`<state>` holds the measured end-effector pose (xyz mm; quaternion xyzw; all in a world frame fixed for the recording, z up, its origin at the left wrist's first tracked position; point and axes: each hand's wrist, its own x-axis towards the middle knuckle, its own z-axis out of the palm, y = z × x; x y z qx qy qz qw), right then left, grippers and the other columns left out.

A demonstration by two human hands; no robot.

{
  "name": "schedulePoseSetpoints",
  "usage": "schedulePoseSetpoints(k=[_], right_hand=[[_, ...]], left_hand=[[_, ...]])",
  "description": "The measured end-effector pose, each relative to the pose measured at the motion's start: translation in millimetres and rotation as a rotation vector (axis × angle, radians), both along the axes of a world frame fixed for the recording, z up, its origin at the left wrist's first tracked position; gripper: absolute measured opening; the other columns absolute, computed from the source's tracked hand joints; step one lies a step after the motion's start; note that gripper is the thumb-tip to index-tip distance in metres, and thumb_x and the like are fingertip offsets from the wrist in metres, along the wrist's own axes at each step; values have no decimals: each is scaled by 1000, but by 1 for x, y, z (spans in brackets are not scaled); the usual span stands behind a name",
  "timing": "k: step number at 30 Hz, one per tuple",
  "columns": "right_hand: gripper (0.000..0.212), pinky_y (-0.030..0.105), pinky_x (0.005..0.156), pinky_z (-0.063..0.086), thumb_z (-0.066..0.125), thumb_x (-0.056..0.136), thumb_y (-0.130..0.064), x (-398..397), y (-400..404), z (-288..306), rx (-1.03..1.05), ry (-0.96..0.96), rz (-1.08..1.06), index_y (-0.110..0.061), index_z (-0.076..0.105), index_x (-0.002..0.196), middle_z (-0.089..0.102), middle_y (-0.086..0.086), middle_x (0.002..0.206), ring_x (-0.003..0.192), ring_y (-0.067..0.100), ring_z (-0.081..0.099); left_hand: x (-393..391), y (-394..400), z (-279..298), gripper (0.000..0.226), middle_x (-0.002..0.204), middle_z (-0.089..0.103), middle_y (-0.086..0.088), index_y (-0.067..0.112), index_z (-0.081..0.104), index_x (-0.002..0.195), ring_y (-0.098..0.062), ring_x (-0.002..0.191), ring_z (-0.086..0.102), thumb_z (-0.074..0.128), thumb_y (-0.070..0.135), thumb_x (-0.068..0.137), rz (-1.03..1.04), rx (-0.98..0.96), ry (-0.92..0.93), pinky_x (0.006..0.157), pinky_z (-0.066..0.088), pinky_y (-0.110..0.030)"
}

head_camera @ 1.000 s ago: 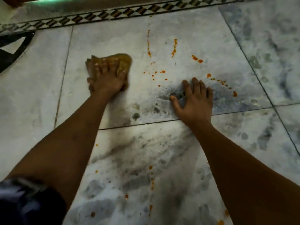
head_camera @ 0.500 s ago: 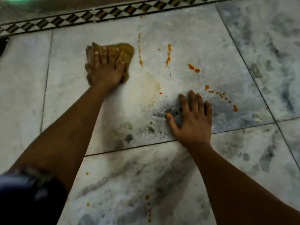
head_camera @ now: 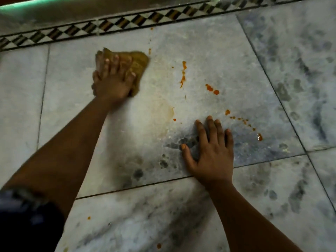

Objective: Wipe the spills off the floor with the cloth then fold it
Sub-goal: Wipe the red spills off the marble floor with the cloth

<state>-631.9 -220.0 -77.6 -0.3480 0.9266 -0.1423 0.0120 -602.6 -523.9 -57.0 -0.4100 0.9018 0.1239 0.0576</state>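
My left hand [head_camera: 111, 79] presses flat on a bunched yellow-brown cloth [head_camera: 139, 63] on the grey marble floor [head_camera: 209, 51]; most of the cloth is hidden under the fingers. Orange-red spills lie to the right of the cloth: a streak [head_camera: 183, 73], two blobs [head_camera: 211, 89], and a dotted trail ending in a drop [head_camera: 260, 136]. A pale wet smear [head_camera: 163, 113] lies below the cloth. My right hand [head_camera: 211, 151] rests palm down on the floor, fingers spread, holding nothing.
A black-and-white checkered tile border [head_camera: 112, 26] runs along the far edge, with a raised step behind it. Small orange drops [head_camera: 159, 245] lie on the near tile. Dark veins mark the marble on the right.
My left hand has slid the cloth across the small splatter dots in the middle and up toward the border, leaving a pale smear. The right hand has stayed planted.
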Motion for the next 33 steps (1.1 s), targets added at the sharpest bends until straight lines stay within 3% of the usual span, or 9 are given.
schedulePoseSetpoints(k=[4, 7, 10, 12, 18, 21, 26, 31, 33], right_hand=[[71, 47, 111, 15, 38, 82, -57, 0, 0, 0, -9, -19, -10, -15, 44, 139, 38, 16, 146, 136, 34, 33], [70, 47, 111, 16, 38, 82, -56, 0, -1, 2, -5, -25, -5, -15, 45, 138, 40, 16, 146, 135, 35, 35], [70, 48, 111, 17, 38, 82, -56, 0, 0, 3, -6, -42, -4, -15, 44, 139, 39, 16, 146, 136, 34, 34], [70, 48, 111, 17, 38, 82, -56, 0, 0, 3, -14, -43, -2, -16, 43, 139, 38, 16, 146, 136, 34, 33], [70, 50, 111, 18, 40, 82, -56, 0, -1, 2, -12, -55, 1, -16, 43, 139, 38, 15, 147, 137, 33, 33], [70, 49, 111, 18, 41, 81, -55, 1, 0, 2, -29, -45, -2, -15, 44, 138, 39, 16, 146, 136, 33, 34], [70, 50, 110, 20, 42, 80, -55, 0, -1, 1, -19, -31, -3, -15, 46, 138, 40, 15, 145, 135, 33, 35], [70, 50, 109, 20, 43, 80, -55, -2, 0, 1, -22, -25, 5, -15, 46, 137, 40, 16, 145, 134, 34, 36], [70, 51, 109, 21, 43, 80, -55, -1, 0, 2, -39, -33, 3, -15, 46, 137, 40, 16, 145, 134, 34, 36]], left_hand=[[-75, -26, 13, 58, 158, -12, 1, 36, 4, 149, -25, 145, -13, 19, 55, 96, 119, 100, 3, 112, -9, -57], [-101, 1, 15, 57, 159, -9, 2, 33, 6, 150, -23, 145, -11, 18, 53, 97, -59, 79, 9, 112, -9, -55], [-73, 19, 8, 52, 158, -6, 6, 38, 7, 148, -18, 145, -9, 22, 49, 99, -297, 33, 18, 113, -6, -48], [-50, 8, 5, 50, 158, -4, 8, 41, 10, 147, -15, 145, -7, 25, 47, 99, -327, 22, 37, 114, -4, -45], [-92, -44, 14, 56, 158, -9, 5, 35, 9, 149, -22, 145, -12, 20, 53, 98, 72, 91, 29, 113, -7, -54], [-131, -40, 26, 56, 158, -12, -3, 29, 3, 150, -28, 144, -13, 20, 46, 100, 120, 121, 19, 112, -9, -56], [-156, -13, 22, 55, 159, -6, 0, 31, 8, 150, -25, 145, -9, 19, 49, 99, -135, 117, 35, 112, -8, -53], [-87, 5, 9, 51, 158, -3, 10, 39, 9, 147, -15, 145, -6, 25, 47, 99, -438, 72, 38, 113, -5, -45], [-69, 2, 5, 51, 157, -2, 11, 41, 11, 146, -12, 145, -5, 26, 48, 98, -462, 85, 59, 113, -6, -41]])
